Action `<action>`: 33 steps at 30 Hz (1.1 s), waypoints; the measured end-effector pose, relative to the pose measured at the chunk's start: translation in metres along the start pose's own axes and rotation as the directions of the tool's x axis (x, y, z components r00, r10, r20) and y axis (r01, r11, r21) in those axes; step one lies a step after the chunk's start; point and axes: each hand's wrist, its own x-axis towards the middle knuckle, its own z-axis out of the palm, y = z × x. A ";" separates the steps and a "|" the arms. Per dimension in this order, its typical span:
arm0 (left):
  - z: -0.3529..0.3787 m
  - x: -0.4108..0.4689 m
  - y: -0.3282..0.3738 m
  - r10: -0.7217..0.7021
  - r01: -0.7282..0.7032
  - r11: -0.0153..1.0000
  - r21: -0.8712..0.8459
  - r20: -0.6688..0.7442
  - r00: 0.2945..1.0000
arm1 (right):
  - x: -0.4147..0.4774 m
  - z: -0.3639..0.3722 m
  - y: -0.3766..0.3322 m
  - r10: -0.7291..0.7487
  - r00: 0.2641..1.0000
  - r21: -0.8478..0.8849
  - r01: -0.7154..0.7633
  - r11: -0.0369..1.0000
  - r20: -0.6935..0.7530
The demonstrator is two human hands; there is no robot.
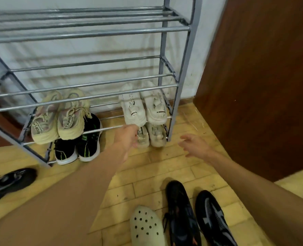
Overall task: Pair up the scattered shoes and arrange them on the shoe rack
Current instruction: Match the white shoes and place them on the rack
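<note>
A grey metal shoe rack (86,31) stands against the wall. On its low shelf rest a beige pair (58,116) at left and a white pair (143,105) at right. Beneath them on the bottom tier sit a black-and-green pair (79,148) and a pale pair (152,135). My left hand (127,137) is at the heel of the left white sneaker, fingers curled against it. My right hand (195,145) hovers open to the right, holding nothing. On the floor lie a black shoe (8,183) at left, two black shoes (197,215) and a white clog (145,226) near me.
A brown wooden door (264,82) stands just right of the rack. The floor (147,174) is yellow tile. The rack's upper shelves hold nothing. White wall behind.
</note>
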 end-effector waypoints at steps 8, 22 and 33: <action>0.031 -0.138 0.000 0.134 -0.320 0.868 0.380 0.441 0.887 | -0.123 -0.047 0.106 0.130 0.989 -0.227 -0.111 0.968 0.068; 0.036 -0.236 -0.149 -0.212 -0.612 0.369 0.699 0.705 0.677 | -0.247 0.014 0.339 0.403 0.905 -0.449 -0.418 0.789 -0.134; 0.042 -0.234 -0.161 -0.225 -0.635 0.333 0.697 0.713 0.664 | -0.262 0.014 0.363 0.592 0.746 0.067 -0.603 0.795 -0.305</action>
